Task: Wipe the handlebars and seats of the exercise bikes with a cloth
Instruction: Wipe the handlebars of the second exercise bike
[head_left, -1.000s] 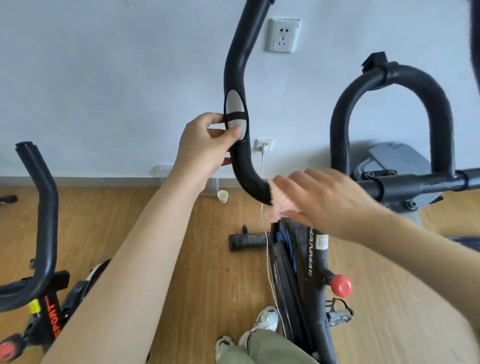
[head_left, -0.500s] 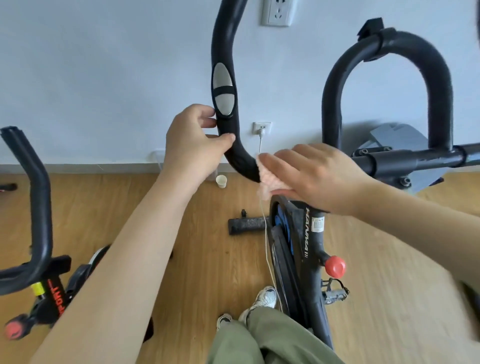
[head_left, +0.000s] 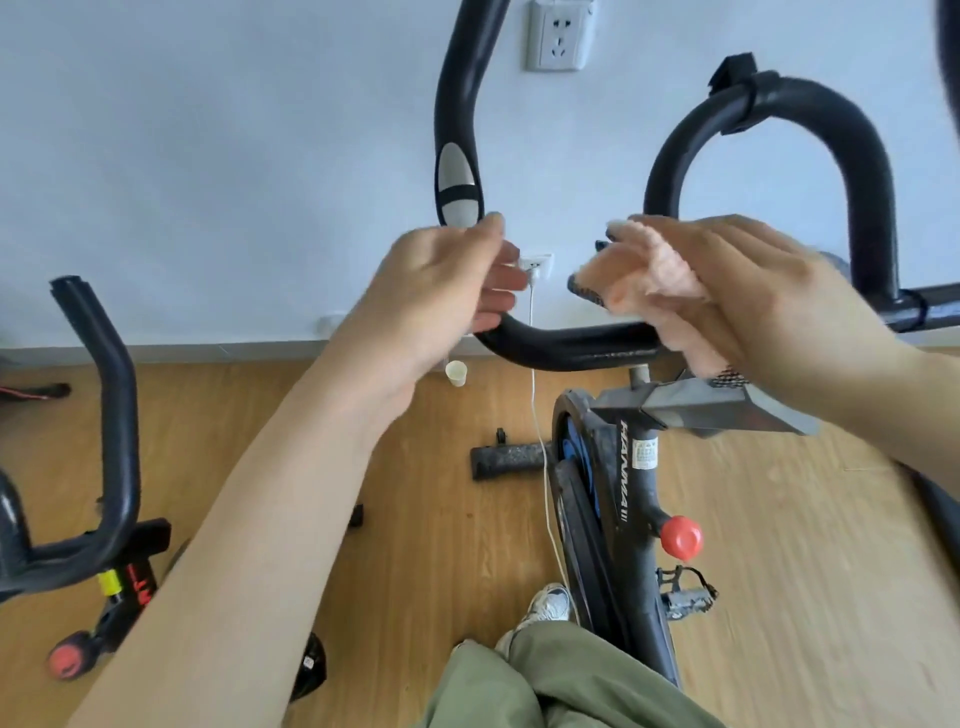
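The exercise bike's black handlebar (head_left: 566, 351) curves up on the left past a silver pulse pad (head_left: 456, 187) and loops up again on the right (head_left: 862, 156). My left hand (head_left: 441, 291) is wrapped around the bar's lower left bend, just under the pad. My right hand (head_left: 748, 291) presses a pale pink cloth (head_left: 654, 280) onto the bar's middle section, right of the left hand. The bike's dark frame (head_left: 634, 478) with a red knob (head_left: 681, 538) stands below. No seat is in view.
A second bike's black handlebar (head_left: 111, 415) stands at the left. A white cable (head_left: 540, 447) hangs from a wall socket (head_left: 535, 265). A paper cup (head_left: 457, 372) and a black foam grip (head_left: 506, 460) lie on the wooden floor. My legs are at the bottom.
My right hand with the cloth has slid right along the bar, away from the left bend. My left hand has shifted lower on the bar, under the silver pad. The view has moved closer.
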